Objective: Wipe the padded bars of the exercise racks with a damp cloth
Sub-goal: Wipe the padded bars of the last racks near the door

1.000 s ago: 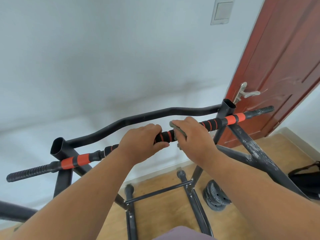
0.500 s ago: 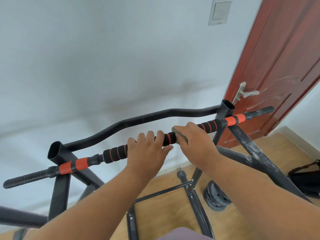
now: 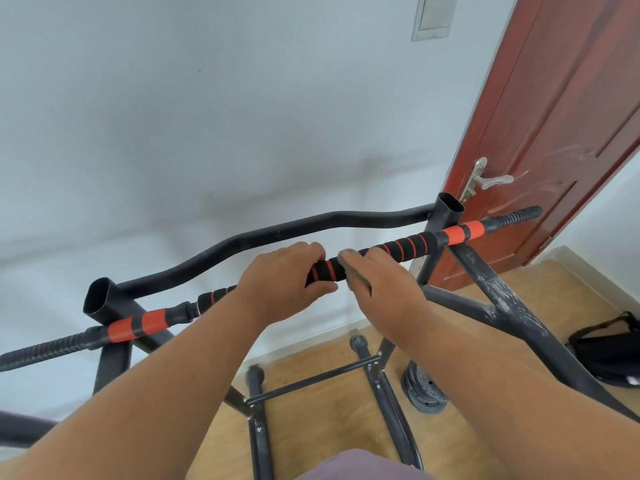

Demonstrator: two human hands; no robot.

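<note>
The padded bar (image 3: 408,249) spans the black rack (image 3: 446,211) top; the left hand (image 3: 280,282), splayed half a second ago, now grips it again, beside the right hand (image 3: 384,289) pressing a grey cloth (image 3: 353,268) around it. Weight plates (image 3: 424,389) and a black bag (image 3: 609,355) lie on the floor (image 3: 318,427) by the red door (image 3: 568,116).

Both forearms are showing bare, with no sleeves. The left hand (image 3: 280,282) and right hand (image 3: 384,289) are wearing nothing.
</note>
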